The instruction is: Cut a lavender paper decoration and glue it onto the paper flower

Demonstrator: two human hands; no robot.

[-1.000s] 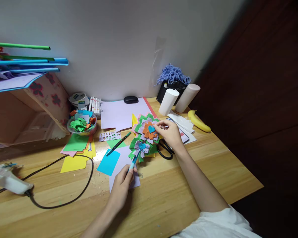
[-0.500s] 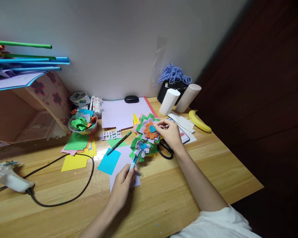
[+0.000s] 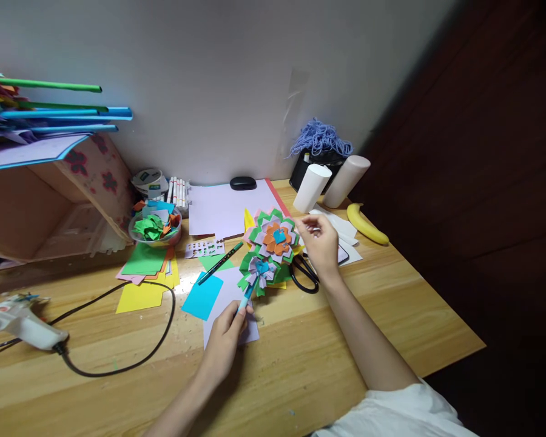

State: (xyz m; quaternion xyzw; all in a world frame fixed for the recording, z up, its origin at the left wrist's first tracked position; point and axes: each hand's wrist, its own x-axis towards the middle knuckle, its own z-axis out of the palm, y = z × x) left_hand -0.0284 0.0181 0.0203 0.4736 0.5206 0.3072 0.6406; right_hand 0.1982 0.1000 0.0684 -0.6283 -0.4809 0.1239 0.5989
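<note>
Your left hand (image 3: 225, 340) pinches the blue stem (image 3: 246, 296) of the paper flowers (image 3: 270, 249). Your right hand (image 3: 322, 241) hovers just beside them, over scissors (image 3: 304, 276). Worktop (image 3: 300, 364): glue gun (image 3: 20, 318), scrap bowl (image 3: 155, 227), banana (image 3: 366, 223).

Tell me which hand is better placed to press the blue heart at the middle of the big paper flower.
Right. The right hand hovers just beside the big paper flower, fingers loose and holding nothing. The left hand is further off and already grips the blue stem.
</note>
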